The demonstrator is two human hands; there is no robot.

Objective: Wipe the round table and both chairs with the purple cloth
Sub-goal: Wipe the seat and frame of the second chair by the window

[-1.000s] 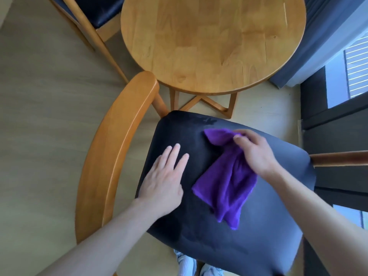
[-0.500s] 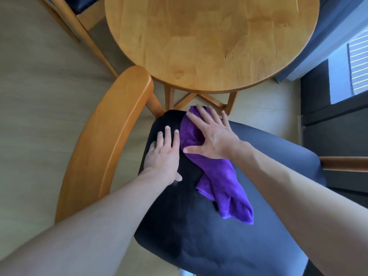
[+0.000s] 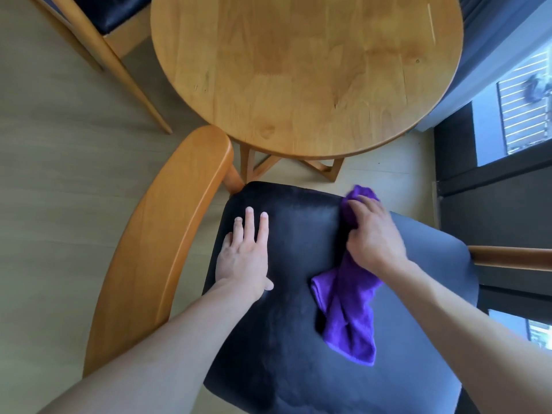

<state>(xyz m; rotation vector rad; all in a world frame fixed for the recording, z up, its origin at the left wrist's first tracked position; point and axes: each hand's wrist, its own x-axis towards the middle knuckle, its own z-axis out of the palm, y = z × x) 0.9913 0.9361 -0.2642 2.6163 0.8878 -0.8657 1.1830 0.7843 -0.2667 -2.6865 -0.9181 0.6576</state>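
Your left hand [image 3: 243, 258] lies flat, fingers straight, on the seat [image 3: 298, 324]; your right hand [image 3: 375, 237], fingers curled round the cloth [image 3: 349, 321], has swept from frame centre toward centre right.

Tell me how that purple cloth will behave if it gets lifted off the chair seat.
The purple cloth looks floppy: it lies creased and bunched under the right hand, so it would probably drape and dangle. It seems light, likely no strain for one hand. On the smooth black chair seat it probably slides easily.
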